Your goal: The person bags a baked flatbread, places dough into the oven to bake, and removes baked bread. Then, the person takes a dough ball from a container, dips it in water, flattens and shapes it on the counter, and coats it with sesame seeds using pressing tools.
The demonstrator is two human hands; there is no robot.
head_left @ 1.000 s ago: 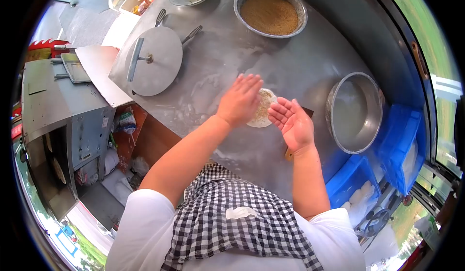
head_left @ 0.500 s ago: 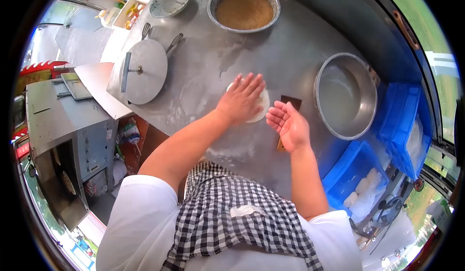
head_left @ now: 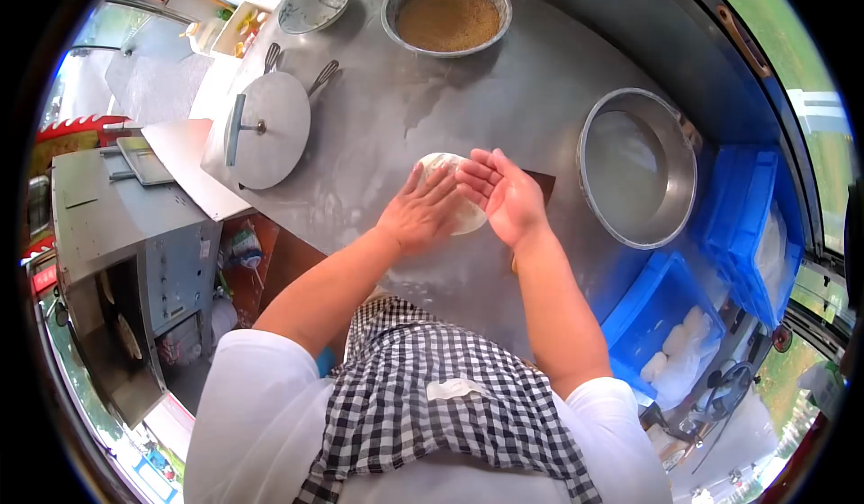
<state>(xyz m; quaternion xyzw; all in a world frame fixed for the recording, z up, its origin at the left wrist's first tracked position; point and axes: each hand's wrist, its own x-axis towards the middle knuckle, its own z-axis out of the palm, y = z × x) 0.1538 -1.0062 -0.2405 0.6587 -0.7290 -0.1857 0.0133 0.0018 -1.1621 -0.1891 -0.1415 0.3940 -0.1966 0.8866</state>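
Observation:
A flat round of pale dough [head_left: 470, 219] lies on the steel table [head_left: 378, 135] in front of me. My left hand [head_left: 419, 209] rests on its left part, palm down with the fingers spread. My right hand [head_left: 506, 196] is at the right edge of the dough, palm turned up and inward, fingers stretched and holding nothing. Its fingertips are close to those of my left hand. Behind my right hand, the dark blade of a scraper [head_left: 544, 183] shows in part; most of its handle is hidden by my wrist.
A metal basin of brown crumbly stuff [head_left: 447, 18] and a glass bowl [head_left: 315, 3] stand at the back. A round metal press [head_left: 270, 135] is at left. At right are a basin of cloudy liquid [head_left: 634, 171] and blue bins [head_left: 661, 324] with dough pieces [head_left: 675, 342].
My right hand has moved left and up to the dough's edge. My left hand has slid left and slightly down, uncovering the dough's upper part.

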